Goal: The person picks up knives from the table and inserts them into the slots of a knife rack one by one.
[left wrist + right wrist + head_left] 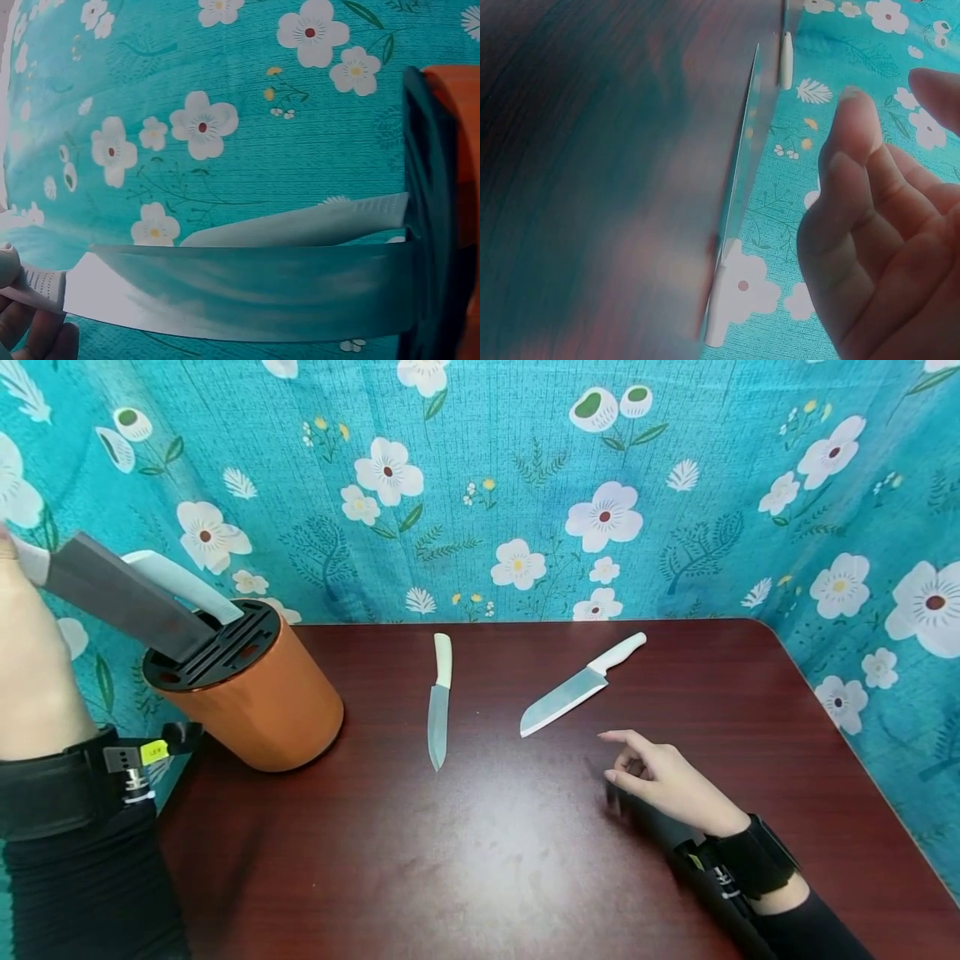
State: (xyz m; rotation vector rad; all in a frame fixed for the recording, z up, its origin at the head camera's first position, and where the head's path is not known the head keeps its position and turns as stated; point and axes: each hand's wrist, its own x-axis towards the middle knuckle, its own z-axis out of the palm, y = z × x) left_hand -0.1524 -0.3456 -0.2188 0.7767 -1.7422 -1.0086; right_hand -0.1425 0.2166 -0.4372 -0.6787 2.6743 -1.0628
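Observation:
At the left edge of the head view, my left hand grips the white handle of a broad-bladed kitchen knife. The blade's far end meets the slotted black top of an orange knife block; in the left wrist view the blade reaches that top too. Another knife's white handle sticks out of the block just behind. My right hand hovers over the table with bent fingers and nothing in them. Nearest to it lies a wide knife with a white handle.
A narrower, pointed knife with a pale handle lies mid-table, between the block and the wide knife. The dark red-brown table has a rounded far right corner. Behind it hangs a turquoise floral cloth.

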